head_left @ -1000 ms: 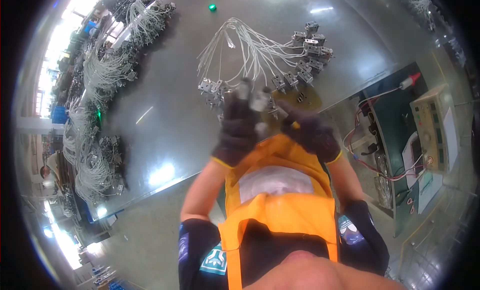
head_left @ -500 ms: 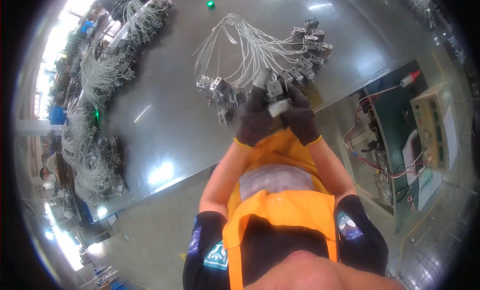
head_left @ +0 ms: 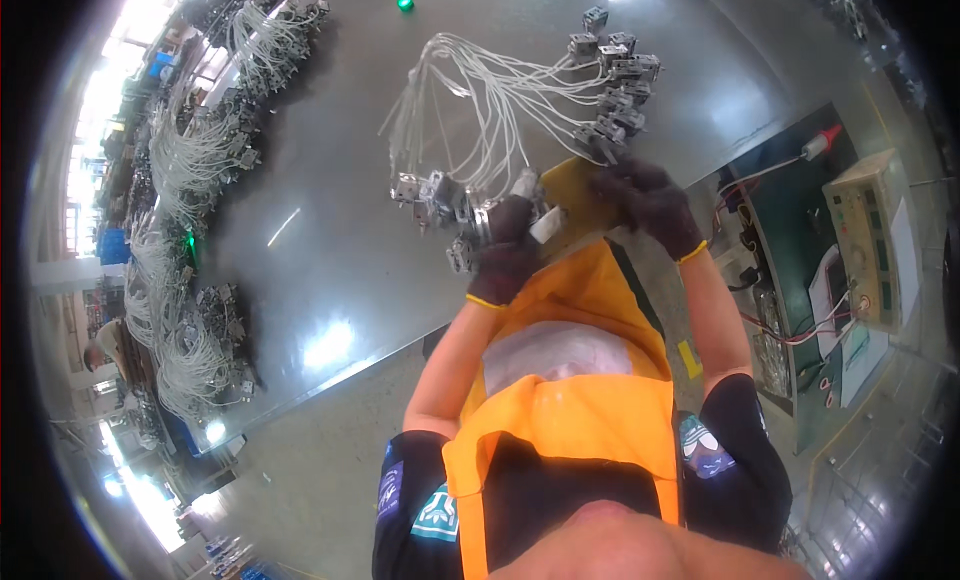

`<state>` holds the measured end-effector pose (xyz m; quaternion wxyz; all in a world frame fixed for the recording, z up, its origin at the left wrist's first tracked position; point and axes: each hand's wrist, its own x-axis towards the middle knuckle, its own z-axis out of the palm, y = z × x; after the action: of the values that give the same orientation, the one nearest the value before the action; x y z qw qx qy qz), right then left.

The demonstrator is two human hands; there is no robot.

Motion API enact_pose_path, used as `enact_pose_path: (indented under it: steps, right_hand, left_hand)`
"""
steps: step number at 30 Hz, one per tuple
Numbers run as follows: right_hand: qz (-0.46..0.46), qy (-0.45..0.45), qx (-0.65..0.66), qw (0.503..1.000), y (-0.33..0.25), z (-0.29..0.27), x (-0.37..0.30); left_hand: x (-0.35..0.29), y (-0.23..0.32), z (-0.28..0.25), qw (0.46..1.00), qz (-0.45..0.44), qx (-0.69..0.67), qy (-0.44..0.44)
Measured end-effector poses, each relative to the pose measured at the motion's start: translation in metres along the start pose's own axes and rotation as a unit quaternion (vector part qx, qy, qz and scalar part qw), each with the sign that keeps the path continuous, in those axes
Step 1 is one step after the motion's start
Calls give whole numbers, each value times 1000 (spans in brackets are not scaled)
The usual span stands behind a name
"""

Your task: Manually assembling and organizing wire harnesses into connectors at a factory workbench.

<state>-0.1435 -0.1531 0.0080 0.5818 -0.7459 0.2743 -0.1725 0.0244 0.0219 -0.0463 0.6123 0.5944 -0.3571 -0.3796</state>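
With the left hand in a closed grip on a small metal part and the right hand closed on the wire bundle, the looped white wires could snag and drag parts across the table.

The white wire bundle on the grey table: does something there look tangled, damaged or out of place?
Nothing stands out. The white wires loop loosely across the grey table, with metal connector parts at both ends. The left hand grips one metal part; the right hand rests near the other cluster.

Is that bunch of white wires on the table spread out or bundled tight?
Spread out: the white wires fan loosely across the grey table.
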Motion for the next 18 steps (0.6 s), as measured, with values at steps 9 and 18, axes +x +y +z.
enact_pose_path:
  steps: [9,18]
  right_hand:
    - [-81,-56,-265,959,-17,11,-22]
    - [-206,-27,-429,879,-22,31,-21]
  left_hand:
    - [2,-11,28,936,140,304,107]
    - [23,-14,37,889,164,417,93]
